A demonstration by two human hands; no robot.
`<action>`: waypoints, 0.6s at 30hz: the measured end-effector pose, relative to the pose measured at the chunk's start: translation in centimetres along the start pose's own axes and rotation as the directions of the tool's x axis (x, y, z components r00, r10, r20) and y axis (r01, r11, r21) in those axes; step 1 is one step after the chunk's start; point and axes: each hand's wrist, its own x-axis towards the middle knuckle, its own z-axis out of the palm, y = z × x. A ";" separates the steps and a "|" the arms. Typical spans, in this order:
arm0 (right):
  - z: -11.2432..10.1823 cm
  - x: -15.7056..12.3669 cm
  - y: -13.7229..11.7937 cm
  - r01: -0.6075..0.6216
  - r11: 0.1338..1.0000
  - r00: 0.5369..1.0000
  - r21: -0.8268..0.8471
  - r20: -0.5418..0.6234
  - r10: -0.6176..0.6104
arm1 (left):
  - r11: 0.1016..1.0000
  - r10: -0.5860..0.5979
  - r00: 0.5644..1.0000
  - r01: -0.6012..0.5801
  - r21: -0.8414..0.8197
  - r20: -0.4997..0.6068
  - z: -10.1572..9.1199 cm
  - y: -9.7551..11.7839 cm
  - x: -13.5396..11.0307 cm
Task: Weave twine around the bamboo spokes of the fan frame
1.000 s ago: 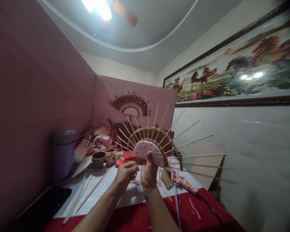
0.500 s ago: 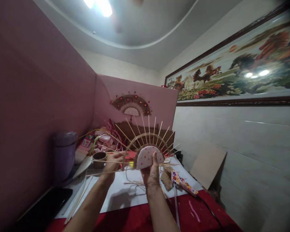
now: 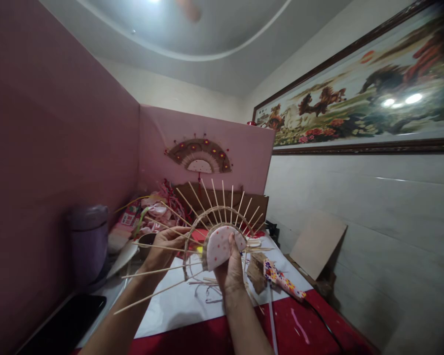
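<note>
A half-round fan frame [image 3: 217,209] is held up over the table, with thin wooden sticks spreading out from its base. Brown twine curves across the sticks in an arc. The base is a white half-disc with red dots [image 3: 222,246], edged in brown. My right hand [image 3: 231,273] grips this base from below, thumb pressed on the front. Behind the left-hand sticks is my left hand [image 3: 166,244], its fingers pinched together at the twine arc's left edge. What lies between those fingertips is too small to make out.
A flower-patterned glue gun [image 3: 283,280] with a black cable lies right, beside a brown scrap [image 3: 257,273]. Left are a purple lidded container [image 3: 89,246], a phone [image 3: 68,320] and a brown cup [image 3: 146,240]. A finished decorated fan [image 3: 203,153] hangs on the pink panel ahead.
The fan frame has tilted, its left sticks swinging down toward me and now crossing in front of my left forearm. My left hand has shifted slightly left; my right hand keeps its grip.
</note>
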 end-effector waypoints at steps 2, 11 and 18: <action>0.0 -0.1 0.1 -0.011 1.000 1.000 -0.022 0.009 0.011 | 1.000 0.021 0.998 -0.022 -0.018 -0.058 0.0 -0.4 0.2; 0.3 -1.3 1.3 -0.120 0.991 0.990 0.063 0.086 0.115 | 0.995 0.067 0.973 -0.082 -0.062 -0.219 0.0 -0.5 -0.4; 0.2 -1.4 1.2 -0.160 0.987 0.987 0.020 0.013 0.160 | 0.998 -0.019 0.989 0.028 0.057 -0.144 -0.7 -0.1 -1.6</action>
